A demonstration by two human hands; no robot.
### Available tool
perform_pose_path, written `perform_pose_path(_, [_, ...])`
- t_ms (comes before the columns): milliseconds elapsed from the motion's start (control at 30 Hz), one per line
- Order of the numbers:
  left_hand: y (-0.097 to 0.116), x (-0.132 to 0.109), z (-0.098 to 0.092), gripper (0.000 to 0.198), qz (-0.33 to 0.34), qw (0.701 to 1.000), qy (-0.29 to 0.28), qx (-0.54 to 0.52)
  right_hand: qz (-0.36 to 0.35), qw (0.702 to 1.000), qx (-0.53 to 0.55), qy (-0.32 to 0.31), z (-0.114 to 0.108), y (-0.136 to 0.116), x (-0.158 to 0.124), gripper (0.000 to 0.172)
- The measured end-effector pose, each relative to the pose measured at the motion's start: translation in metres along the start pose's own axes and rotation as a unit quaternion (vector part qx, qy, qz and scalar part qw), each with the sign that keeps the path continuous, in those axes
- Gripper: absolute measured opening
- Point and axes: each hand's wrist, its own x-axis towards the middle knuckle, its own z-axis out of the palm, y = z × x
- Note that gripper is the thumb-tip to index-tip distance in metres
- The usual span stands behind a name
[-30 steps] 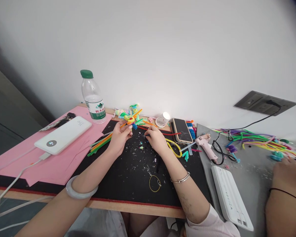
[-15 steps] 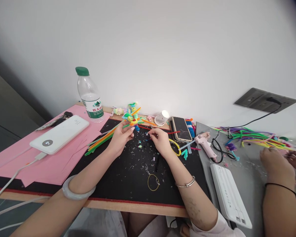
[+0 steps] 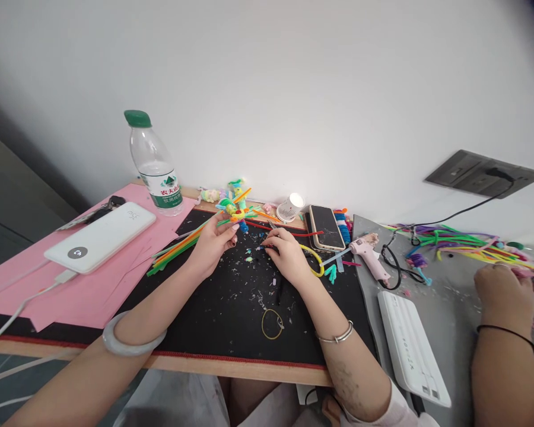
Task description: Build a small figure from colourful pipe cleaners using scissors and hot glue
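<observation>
My left hand (image 3: 218,240) pinches a small multicoloured pipe-cleaner figure (image 3: 237,214) with yellow, red, green and blue parts. To its right, my right hand (image 3: 281,249) rests low over the black mat (image 3: 240,308), fingers curled at a small dark item that is too small to name. Green and orange pipe cleaners (image 3: 171,256) lie beside my left wrist. Behind the held figure stands another yellow-green one (image 3: 239,191). A red pipe cleaner (image 3: 309,233) and a yellow loop (image 3: 317,256) lie near my right hand.
A water bottle (image 3: 158,172) and white power bank (image 3: 102,237) stand on pink paper (image 3: 89,296). Rightward are a paper cup (image 3: 291,207), a phone (image 3: 326,228), a pink glue gun (image 3: 370,261) and another power bank (image 3: 413,347). Another person's hand (image 3: 505,296) is at the far right.
My right hand's fingers have shifted slightly and curled at the mat. My left hand still holds the figure. The whole view has moved a little.
</observation>
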Motion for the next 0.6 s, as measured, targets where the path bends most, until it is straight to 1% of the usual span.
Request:
perform_pose_path(167, [-0.002, 0.000, -0.001, 0.044, 0.000, 1.000, -0.005, 0.011, -0.012, 1.000, -0.019, -0.016, 0.007, -0.003, 0.002, 0.016])
perform_pose_path(267, [-0.003, 0.000, -0.001, 0.043, 0.001, 1.000, -0.009, 0.015, -0.005, 1.000, -0.021, -0.010, 0.011, -0.003, 0.004, 0.016])
perform_pose_path(333, [-0.003, 0.000, -0.001, 0.044, -0.001, 1.000, -0.008, 0.016, 0.000, 1.000, 0.000, 0.008, 0.012, -0.002, 0.004, 0.016])
perform_pose_path(433, [-0.003, 0.000, -0.001, 0.044, 0.000, 1.000, -0.010, 0.023, 0.019, 0.997, 0.061, 0.051, 0.011, -0.003, 0.004, 0.016])
perform_pose_path(600, [-0.004, 0.000, -0.001, 0.044, 0.008, 0.999, -0.023, 0.049, 0.104, 0.980, 0.124, 0.114, 0.007, -0.010, 0.002, 0.012])
